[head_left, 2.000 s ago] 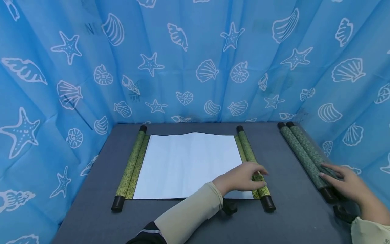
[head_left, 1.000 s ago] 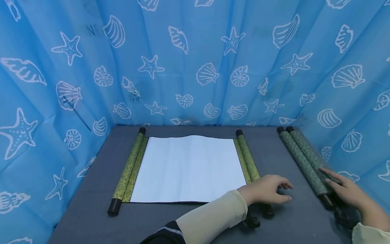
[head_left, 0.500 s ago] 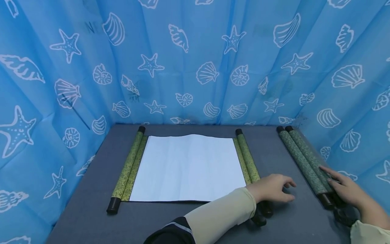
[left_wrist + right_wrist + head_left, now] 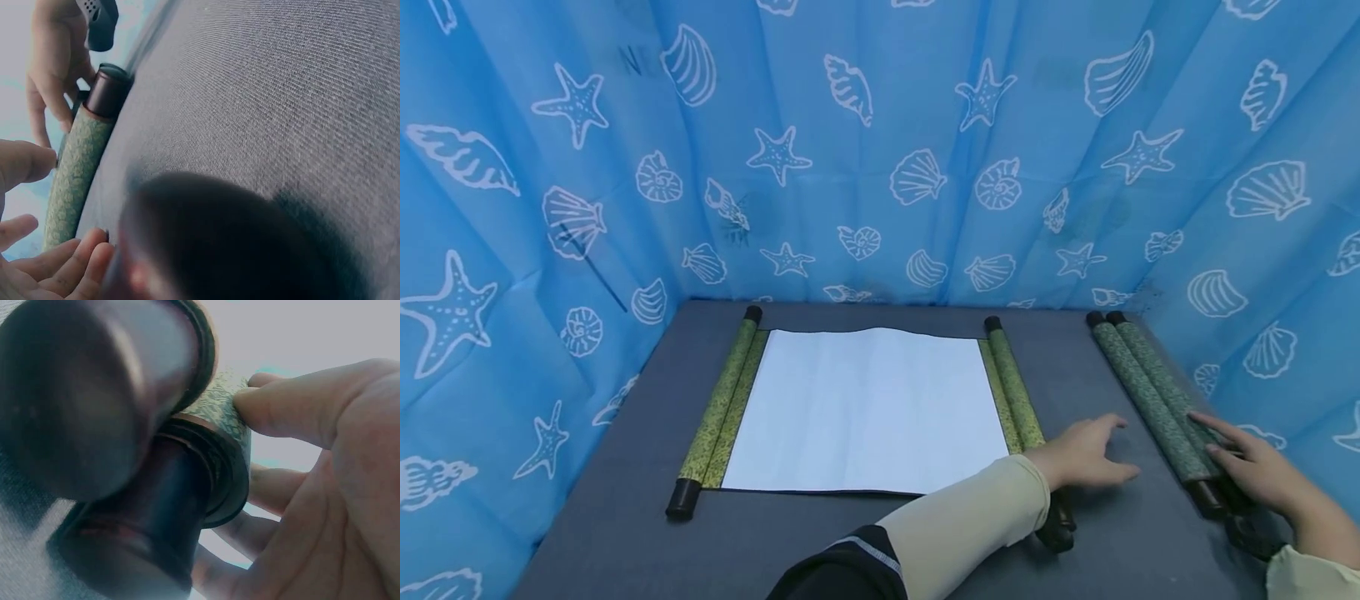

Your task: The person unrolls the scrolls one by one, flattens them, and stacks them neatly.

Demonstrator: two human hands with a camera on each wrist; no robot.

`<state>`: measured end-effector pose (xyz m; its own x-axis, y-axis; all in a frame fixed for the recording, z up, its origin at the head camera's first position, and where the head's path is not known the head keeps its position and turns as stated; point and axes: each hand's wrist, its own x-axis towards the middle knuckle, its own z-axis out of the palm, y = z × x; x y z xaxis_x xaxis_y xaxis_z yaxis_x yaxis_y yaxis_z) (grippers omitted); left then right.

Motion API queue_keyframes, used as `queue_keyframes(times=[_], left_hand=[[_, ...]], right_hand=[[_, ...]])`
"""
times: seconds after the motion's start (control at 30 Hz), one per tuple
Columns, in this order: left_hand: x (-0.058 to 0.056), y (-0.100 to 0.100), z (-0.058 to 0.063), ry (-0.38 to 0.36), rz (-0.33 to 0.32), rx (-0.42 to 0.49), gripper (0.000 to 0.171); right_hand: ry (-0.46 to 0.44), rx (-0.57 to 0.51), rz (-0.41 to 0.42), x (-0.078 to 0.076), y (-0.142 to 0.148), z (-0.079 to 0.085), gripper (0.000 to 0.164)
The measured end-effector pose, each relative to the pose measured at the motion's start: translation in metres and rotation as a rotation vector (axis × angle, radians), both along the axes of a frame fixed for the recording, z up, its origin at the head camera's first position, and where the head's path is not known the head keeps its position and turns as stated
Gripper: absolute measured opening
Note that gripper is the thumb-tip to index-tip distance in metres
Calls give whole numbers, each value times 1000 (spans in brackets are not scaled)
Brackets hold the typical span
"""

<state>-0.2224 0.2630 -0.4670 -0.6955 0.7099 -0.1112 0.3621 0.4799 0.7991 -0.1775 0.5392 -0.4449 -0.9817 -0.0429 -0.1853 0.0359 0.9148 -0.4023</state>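
A closed green patterned scroll (image 4: 1153,400) lies at the table's right as two parallel rolls with dark end knobs. My right hand (image 4: 1262,471) holds its right-hand roll near the front end. In the right wrist view, the thumb (image 4: 281,409) presses the patterned roll from above while the other fingers lie along its outer side. My left hand (image 4: 1082,457), thumb and fingers spread apart, hangs between that scroll and an unrolled yellow-green scroll (image 4: 872,408) with white paper. The left wrist view shows the left fingers (image 4: 90,256) parted, close to the green roll (image 4: 78,165).
The grey cloth-covered table (image 4: 602,467) carries both scrolls. A blue curtain (image 4: 865,150) with shells and starfish rises behind and along both sides. A dark knob (image 4: 683,500) ends the open scroll's left roller. My left forearm (image 4: 966,521) crosses over the paper's front right corner.
My left hand has moved right, off the open scroll's right roller and toward the green scroll. The right hand stays at the green roll, and both scrolls lie as before.
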Motion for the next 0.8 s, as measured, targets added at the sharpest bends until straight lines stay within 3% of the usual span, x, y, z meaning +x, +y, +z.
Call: queue_keyframes(times=[0.23,0.4,0.53,0.8], left_hand=[[3,15,-4,-49,-47,-15,60],[6,16,-3,15,-61,-52,60],[5,15,-1,14,-103,-56,59],[7,19,-1,-38,-82,-40,60]], right_hand=[[41,-10,20,1,3,-3,52],[66,-51,44,2,4,-6,54],[105,-79,72,5,5,-9,53],[164,-119,106,10,-4,-12,52]])
